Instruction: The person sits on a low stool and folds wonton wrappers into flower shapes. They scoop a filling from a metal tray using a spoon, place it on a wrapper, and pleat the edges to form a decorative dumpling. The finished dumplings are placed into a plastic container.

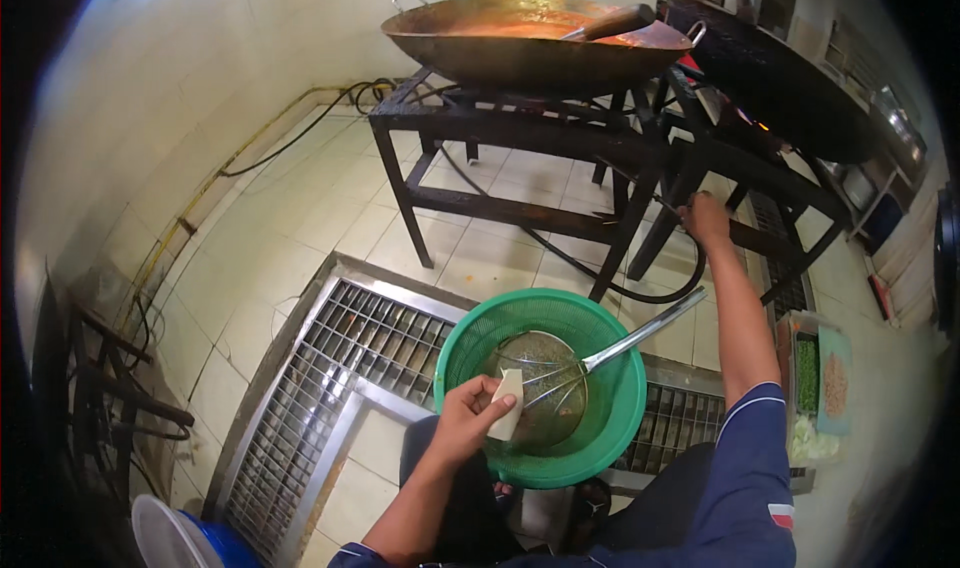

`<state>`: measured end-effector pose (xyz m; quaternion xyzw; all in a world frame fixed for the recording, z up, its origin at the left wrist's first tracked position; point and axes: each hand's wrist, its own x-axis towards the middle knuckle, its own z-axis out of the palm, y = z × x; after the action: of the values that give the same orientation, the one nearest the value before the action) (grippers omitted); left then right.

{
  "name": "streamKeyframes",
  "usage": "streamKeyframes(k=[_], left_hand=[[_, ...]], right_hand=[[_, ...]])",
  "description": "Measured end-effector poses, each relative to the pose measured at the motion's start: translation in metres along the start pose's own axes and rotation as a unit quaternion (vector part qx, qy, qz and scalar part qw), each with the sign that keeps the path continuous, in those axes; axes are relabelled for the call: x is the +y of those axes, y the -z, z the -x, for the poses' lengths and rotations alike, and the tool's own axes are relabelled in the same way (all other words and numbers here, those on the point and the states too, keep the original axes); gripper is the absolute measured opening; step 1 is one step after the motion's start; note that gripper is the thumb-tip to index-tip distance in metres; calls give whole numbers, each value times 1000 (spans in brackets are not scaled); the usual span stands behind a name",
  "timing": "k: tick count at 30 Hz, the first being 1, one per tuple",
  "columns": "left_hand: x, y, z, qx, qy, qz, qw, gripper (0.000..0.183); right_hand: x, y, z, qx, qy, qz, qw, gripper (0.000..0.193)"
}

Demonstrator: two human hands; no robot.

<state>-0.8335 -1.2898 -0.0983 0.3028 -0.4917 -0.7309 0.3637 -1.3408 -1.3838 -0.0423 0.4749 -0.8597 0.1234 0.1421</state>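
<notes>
Pinched in my left hand point(472, 414) is a flat, cream-coloured piece point(506, 426) with straight edges; whether it is card or something else I cannot make out. It is over the left side of a green plastic colander point(625, 423). A wire-mesh skimmer point(550, 408) rests in the colander, its long metal handle slanting up to the right. My right arm stretches forward to the black metal stand point(520, 203). There my right hand point(706, 216) is closed near the end of a black hose point(660, 296); what lies inside its fingers is hidden.
A large wok point(500, 63) of orange-red sauce sits on the stand, a wooden-handled tool point(620, 23) inside. Another dark wok point(770, 83) stands right. Floor grates point(330, 368) run beside the colander. At right are food containers point(808, 368); a blue bucket point(215, 540) is lower left.
</notes>
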Motion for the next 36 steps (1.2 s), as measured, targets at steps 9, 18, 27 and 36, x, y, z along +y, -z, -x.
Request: streamKeyframes(k=[9,18,27,36], left_hand=[[5,1,-3,1,-13,-17,1000,16],[5,-5,-1,15,-14,-1,1000,19],[6,-1,1,-14,5,-16,1000,15],[-3,2,-2,-21,0,28,999,13]], right_hand=[[7,7,-10,-50,89,-49,994,18],[24,2,-15,-60,135,-71,986,21],[26,15,-14,-121,157,-127,972,24],[32,13,-19,-132,175,-128,967,24]])
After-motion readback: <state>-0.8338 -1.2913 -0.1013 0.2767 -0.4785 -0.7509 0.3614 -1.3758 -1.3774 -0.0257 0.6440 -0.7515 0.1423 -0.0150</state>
